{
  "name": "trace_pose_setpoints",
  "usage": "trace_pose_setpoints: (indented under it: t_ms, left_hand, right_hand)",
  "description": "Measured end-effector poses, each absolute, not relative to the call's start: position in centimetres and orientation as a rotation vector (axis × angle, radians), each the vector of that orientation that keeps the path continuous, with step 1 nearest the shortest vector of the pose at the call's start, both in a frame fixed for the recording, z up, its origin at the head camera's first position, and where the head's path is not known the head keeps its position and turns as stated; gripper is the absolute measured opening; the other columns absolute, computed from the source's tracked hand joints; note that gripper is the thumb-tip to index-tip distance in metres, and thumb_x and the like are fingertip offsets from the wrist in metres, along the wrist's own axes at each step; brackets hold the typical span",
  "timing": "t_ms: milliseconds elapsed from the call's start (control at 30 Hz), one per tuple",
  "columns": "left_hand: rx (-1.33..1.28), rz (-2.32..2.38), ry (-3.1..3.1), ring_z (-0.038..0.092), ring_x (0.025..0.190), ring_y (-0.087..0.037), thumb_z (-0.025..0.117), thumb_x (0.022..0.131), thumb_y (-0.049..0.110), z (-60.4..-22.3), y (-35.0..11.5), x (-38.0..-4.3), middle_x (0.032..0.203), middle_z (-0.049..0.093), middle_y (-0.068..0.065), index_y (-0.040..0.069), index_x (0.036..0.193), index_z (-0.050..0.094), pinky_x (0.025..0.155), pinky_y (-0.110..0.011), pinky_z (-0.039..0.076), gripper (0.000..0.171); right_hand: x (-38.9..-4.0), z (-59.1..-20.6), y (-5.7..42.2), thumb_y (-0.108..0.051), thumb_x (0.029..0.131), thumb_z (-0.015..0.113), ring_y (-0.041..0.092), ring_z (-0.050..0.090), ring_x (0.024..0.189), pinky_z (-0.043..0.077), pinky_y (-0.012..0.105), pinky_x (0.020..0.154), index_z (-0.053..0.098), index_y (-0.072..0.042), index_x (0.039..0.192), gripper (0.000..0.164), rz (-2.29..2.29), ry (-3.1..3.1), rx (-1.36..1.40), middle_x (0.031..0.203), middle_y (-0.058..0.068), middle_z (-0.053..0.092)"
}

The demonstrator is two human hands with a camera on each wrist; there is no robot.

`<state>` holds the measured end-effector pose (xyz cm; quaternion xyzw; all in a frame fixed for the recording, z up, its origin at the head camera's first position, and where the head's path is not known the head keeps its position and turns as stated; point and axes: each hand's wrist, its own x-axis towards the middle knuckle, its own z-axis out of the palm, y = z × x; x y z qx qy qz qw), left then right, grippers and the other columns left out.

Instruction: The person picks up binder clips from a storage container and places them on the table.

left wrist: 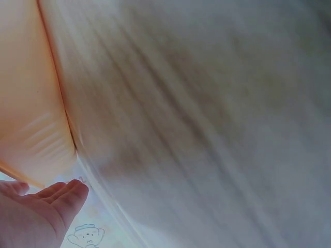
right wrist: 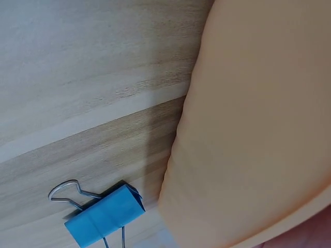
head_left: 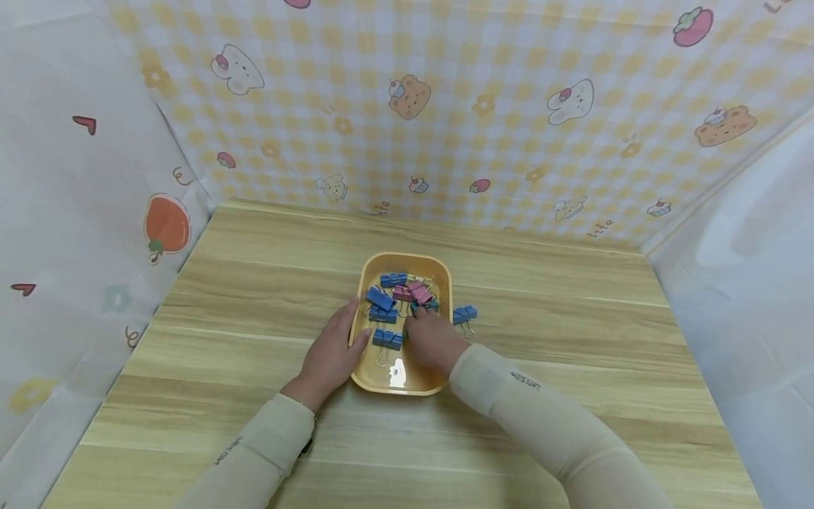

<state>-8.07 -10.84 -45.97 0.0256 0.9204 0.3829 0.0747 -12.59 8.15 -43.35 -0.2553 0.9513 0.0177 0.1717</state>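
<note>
- At two o'clock from the middle of the orange tray (head_left: 416, 376) lies a green binder clip (head_left: 433, 305), partly hidden by the person's right hand (head_left: 437, 341).
- The right fingertips reach down to it; whether they pinch or merely touch it, the views do not tell.
- It should handle as light, stiff and hard to break, its smooth coat perhaps a little slippery. The solid spine looks the surest place to take hold, thumb and forefinger on opposite faces; the wire handles may swivel or snag.
- Just beside it, toward twelve o'clock, two pink clips (head_left: 420, 290) crowd together, their wires likely to catch.
- Four blue clips (head_left: 387, 339) run from eleven round to seven.
- At nine o'clock the left hand (head_left: 328, 351) grips the tray wall, thumb over the rim, fingers along the outside. The tray looks light enough to slide if unsteadied.
- Outside, at three o'clock, a lone blue clip (right wrist: 105, 215) lies on the wooden table (head_left: 572, 311), near the tray.
</note>
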Motion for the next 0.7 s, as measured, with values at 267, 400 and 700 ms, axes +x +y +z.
trace_pose_setpoints:
  t_ms: [267, 400, 700]
  left_hand:
    - [0.085, 1.139, 2.765, 0.031, 0.140, -0.038, 0.049, 0.100, 0.034, -45.99, -10.89, -8.15, 0.154, 0.030, -0.019, 0.011, 0.155, 0.018, 0.112, -0.053, 0.029, 0.067]
    - [0.090, 1.148, 2.757, 0.030, 0.140, -0.037, 0.049, 0.100, 0.034, -45.95, -10.94, -8.13, 0.154, 0.030, -0.018, 0.012, 0.155, 0.018, 0.112, -0.052, 0.029, 0.067]
    - [0.095, 1.147, 2.755, 0.029, 0.141, -0.036, 0.048, 0.100, 0.035, -45.84, -10.95, -8.07, 0.155, 0.029, -0.017, 0.013, 0.156, 0.018, 0.113, -0.052, 0.027, 0.067]
  right_hand:
    - [-13.21, -43.91, 7.81, -0.020, 0.094, 0.058, 0.021, 0.054, 0.079, 0.058, 0.039, 0.067, 0.070, -0.006, 0.104, 0.021, 0.163, 2.714, -0.756, 0.091, 0.008, 0.058]
    - [-13.29, -44.06, 7.52, -0.018, 0.095, 0.057, 0.021, 0.057, 0.076, 0.058, 0.039, 0.068, 0.069, -0.004, 0.106, 0.022, 0.244, 2.711, -0.780, 0.089, 0.009, 0.059]
    - [-13.07, -43.42, 7.21, -0.017, 0.095, 0.060, 0.023, 0.061, 0.079, 0.058, 0.037, 0.073, 0.070, -0.005, 0.106, 0.020, 0.265, 2.719, -0.780, 0.090, 0.009, 0.063]
